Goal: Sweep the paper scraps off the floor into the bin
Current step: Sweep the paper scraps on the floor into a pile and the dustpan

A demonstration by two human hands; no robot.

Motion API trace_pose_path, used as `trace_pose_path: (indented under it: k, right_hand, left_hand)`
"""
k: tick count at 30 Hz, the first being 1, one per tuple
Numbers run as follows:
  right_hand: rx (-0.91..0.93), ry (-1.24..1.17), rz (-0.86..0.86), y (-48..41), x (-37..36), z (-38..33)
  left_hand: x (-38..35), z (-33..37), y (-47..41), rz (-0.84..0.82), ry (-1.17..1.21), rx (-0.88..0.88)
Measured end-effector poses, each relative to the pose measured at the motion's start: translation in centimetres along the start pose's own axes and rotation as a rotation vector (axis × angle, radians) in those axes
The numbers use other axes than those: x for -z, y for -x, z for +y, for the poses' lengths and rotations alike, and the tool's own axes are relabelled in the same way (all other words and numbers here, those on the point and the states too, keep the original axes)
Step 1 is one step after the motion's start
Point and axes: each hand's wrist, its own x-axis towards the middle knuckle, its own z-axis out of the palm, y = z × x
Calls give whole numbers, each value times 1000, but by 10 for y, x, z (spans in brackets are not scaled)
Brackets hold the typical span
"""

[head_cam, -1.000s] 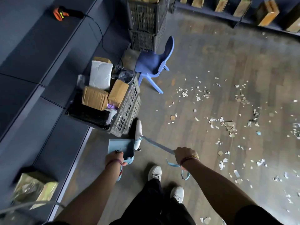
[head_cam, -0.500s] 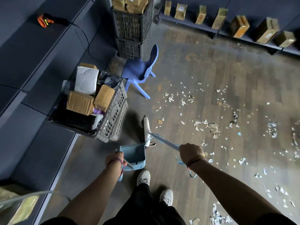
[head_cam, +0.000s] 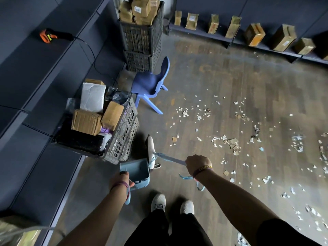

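Over the last second the dustpan (head_cam: 135,170) and the broom head (head_cam: 150,150) are pulling away from the near corner of the parcel crate (head_cam: 122,139), where they were tucked a second ago. They are now sitting just to its right. The two shoes (head_cam: 158,201) are drawing level with each other. The view is also lifting, so the row of boxes (head_cam: 255,35) on the far shelf is coming fully into sight.

The left hand (head_cam: 120,180) is gripping the dustpan's handle with its fingers curled round it, holding the pan low and close to the feet. The right hand (head_cam: 197,165) is closing in a fist around the broom handle (head_cam: 168,158). The handle is slanting down to the left, and the broom head is resting on the floor (head_cam: 213,71) beside the pan.

By my reading, the job is only just beginning. The paper scraps (head_cam: 230,142) are still lying scattered across the middle and right of the floor, from near the blue chair (head_cam: 150,84) out to the right edge and down to the near right corner. None is lying by the broom head, and the part of the pan that is showing is looking empty. Gathering, scooping and tipping all seem to be waiting. I am not making out which container is the bin.
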Motion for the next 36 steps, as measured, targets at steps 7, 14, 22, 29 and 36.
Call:
trace_pose_path:
  k: [7,14,22,29,36]
  right_hand:
    - [34,-46,-28,-31,6,11]
    - [-20,-111,-63,-77,13,79]
    - [-149,-185,-120,-96,4,221]
    - [-410,-259,-191,-64,-18,356]
    - [-620,-292,-218,-24,-39,432]
  left_hand:
    - [-22,26,9,-13,-48,3]
    - [-85,55,27,-32,31,76]
    - [-225,100,62,-55,-79,3]
    - [-354,125,101,-140,-238,-193]
    - [-444,138,159,-282,-279,-368]
